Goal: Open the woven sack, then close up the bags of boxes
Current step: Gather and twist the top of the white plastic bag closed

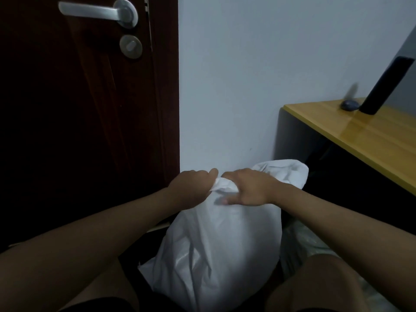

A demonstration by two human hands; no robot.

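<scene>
A full white sack (216,251) stands on the floor between my knees, its neck bunched together at the top. My left hand (191,188) grips the gathered neck from the left, fingers curled round the fabric. My right hand (247,188) clasps the same neck from the right, thumb lying along the sack's front. A loose flap of the sack's mouth (286,172) sticks out behind my right hand. What is inside the sack is hidden.
A dark wooden door (90,109) with a metal handle (101,11) fills the left. A pale wall stands behind the sack. A yellow-topped desk (360,136) is on the right, with a dark slanted object (387,84). Clear plastic wrap (304,242) lies by my right knee.
</scene>
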